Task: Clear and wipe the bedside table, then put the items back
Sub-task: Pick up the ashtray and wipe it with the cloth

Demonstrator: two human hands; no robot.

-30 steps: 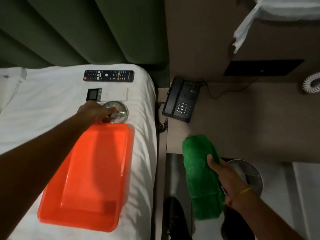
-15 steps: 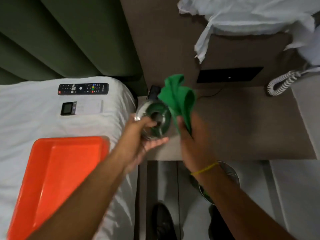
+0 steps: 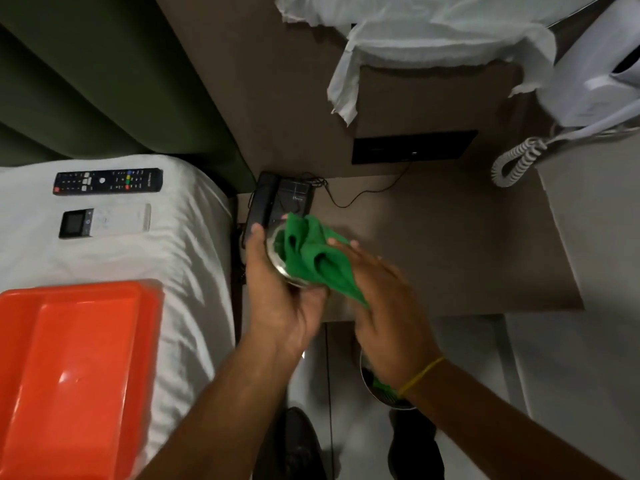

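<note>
Over the bedside table (image 3: pixel 450 258), my left hand (image 3: pixel 277 299) cradles a small round glass dish (image 3: pixel 277 261), fingers curled around its rim, while my right hand (image 3: pixel 384 306) presses a bunched green cloth (image 3: pixel 311 261) into its bowl, fingertips (image 3: pixel 341 243) pinching the fabric against the glass. I judge this to be the wiping of an item before it goes back. Just beyond my left fingertips sits the black telephone (image 3: pixel 277 202), the only thing on the tabletop. Well off to the left of my left hand, on the white bed (image 3: pixel 166 261), lie the black remote (image 3: pixel 107 181) and the white remote (image 3: pixel 104 221), with the orange tray (image 3: pixel 76 375) nearer me. The next move, as I read it, calls for lifting the cloth clear and setting the dish down flat on the bare surface to the right of my fingers, gently, since glass on a hard top can chip or slide.
</note>
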